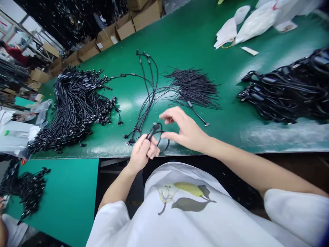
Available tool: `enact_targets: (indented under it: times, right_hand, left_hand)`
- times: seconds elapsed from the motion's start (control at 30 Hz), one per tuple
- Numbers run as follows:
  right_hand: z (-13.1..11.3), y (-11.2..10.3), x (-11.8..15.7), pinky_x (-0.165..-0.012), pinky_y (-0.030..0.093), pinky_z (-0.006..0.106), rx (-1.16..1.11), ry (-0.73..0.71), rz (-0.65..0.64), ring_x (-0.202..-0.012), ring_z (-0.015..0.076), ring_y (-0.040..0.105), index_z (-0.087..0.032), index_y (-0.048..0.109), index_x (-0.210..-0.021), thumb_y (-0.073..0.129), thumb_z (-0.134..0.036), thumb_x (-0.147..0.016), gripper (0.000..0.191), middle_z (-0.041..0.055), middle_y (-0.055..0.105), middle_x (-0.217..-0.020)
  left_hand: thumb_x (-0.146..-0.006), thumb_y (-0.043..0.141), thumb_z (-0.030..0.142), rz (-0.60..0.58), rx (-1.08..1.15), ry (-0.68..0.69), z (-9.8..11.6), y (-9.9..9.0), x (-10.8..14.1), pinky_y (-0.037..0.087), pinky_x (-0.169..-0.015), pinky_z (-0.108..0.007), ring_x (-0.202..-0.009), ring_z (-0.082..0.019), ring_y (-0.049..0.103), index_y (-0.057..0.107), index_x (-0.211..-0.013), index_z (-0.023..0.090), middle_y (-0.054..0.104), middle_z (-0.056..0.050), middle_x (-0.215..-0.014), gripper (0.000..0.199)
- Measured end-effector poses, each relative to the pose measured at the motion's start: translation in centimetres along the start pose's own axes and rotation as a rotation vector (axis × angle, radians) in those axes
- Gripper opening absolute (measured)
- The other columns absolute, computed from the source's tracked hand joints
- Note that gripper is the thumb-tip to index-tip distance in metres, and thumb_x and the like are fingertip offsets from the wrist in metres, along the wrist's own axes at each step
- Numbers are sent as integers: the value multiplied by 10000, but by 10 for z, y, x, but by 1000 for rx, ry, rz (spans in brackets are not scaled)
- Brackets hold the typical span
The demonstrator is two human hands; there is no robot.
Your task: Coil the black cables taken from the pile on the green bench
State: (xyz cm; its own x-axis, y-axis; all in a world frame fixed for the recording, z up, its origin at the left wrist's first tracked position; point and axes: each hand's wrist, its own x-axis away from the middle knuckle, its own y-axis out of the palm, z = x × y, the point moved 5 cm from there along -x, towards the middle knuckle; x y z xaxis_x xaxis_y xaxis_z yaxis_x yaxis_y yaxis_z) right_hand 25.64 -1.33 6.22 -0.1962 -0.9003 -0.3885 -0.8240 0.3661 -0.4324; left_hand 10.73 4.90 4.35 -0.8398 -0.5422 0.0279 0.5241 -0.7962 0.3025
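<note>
My left hand [144, 150] is closed around a looped black cable [164, 148] near the front edge of the green table. My right hand [181, 128] is open just right of the loop, thumb and fingers apart, with nothing visible between them. Several loose black cables [146, 111] with connectors lie beyond my hands. Behind my right hand is a pile of thin black ties [196, 87]. A large heap of black cables [74, 99] spreads over the left side. Bundled, coiled black cables [288, 89] lie at the right.
The green table [180, 41] has white plastic bags [257, 24] and a small white strip [250, 51] at the back right. Cardboard boxes [108, 37] line its far edge. A lower green table [66, 195] at the left holds more cables [32, 192]; a person's arm shows beside it.
</note>
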Motion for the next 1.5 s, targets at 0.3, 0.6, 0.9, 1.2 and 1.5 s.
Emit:
enact_targets:
  times: [0.3, 0.6, 0.9, 1.2, 1.5]
  right_hand:
    - [52, 53, 26, -420, 248, 201, -761, 520, 327, -443, 57, 275, -208, 503, -818, 554, -510, -876, 312, -87, 319, -565]
    - [46, 70, 24, -516, 376, 226, -927, 512, 492, -570, 95, 421, -231, 584, -946, 543, -478, -893, 256, -47, 418, -640]
    - [52, 74, 22, -598, 384, 217, -959, 581, 435, -655, 90, 419, -201, 549, -847, 632, -524, -828, 334, -31, 454, -728]
    - [30, 53, 9, -556, 420, 223, -1150, 595, 381, -680, 105, 490, -195, 516, -734, 699, -679, -693, 519, -11, 476, -709]
    - [31, 68, 13, -466, 351, 180, -1161, 591, 404, -529, 37, 424, -201, 427, -755, 787, -498, -688, 471, -62, 446, -710]
  left_hand:
    - [-896, 482, 585, 196, 194, -184, -39, 4, -15, 467, -697, -278, -613, -110, 486, 514, -676, 169, 480, 6, -655, 472]
    - [-961, 348, 534, 386, 431, -242, -49, 3, -17, 461, -698, -259, -665, -120, 488, 479, -683, 181, 413, 8, -662, 468]
    - [-1005, 336, 407, 413, 536, -175, -43, 1, -17, 401, -600, -217, -544, -97, 327, 431, -707, 192, 280, 42, -625, 379]
    - [-865, 573, 561, 108, -81, -131, -47, -2, 0, 408, -694, -282, -562, -105, 424, 596, -954, 164, 415, 60, -592, 407]
    - [-907, 447, 590, -231, -419, -256, -68, -4, 5, 370, -676, -292, -669, -150, 450, 542, -708, 177, 504, -9, -678, 468]
